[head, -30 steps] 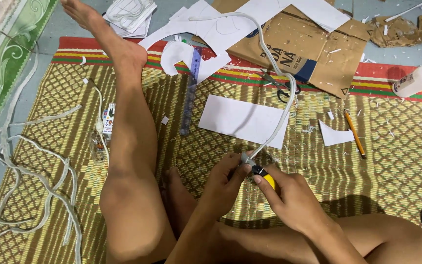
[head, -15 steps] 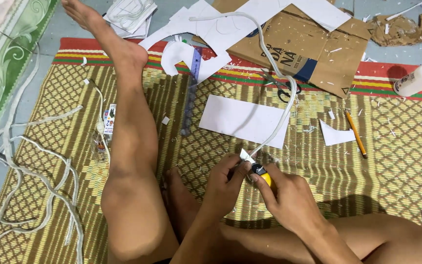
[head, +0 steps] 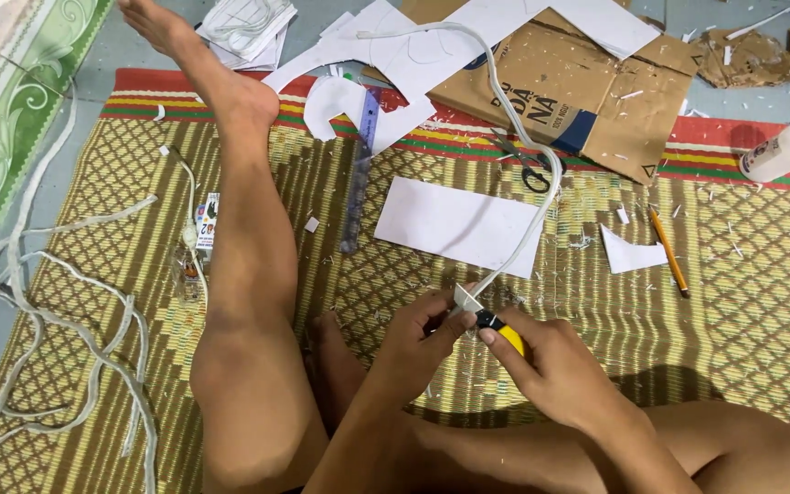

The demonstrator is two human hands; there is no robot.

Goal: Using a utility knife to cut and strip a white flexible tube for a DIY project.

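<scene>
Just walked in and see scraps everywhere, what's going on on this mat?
A person sits on a woven mat. The left hand pinches the end of a long white strip, and the right hand holds a yellow-handled cutter against it. A white paper rectangle, ruler and pencil lie nearby.

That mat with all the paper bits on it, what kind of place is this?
Probably a home floor used for crafts: a woven mat, cut white paper, flattened cardboard, and a glue bottle.

floor: grey, bare (head: 139, 55) | woven mat (head: 742, 274): yellow-brown, striped edge | light: even, perhaps daylight
</scene>
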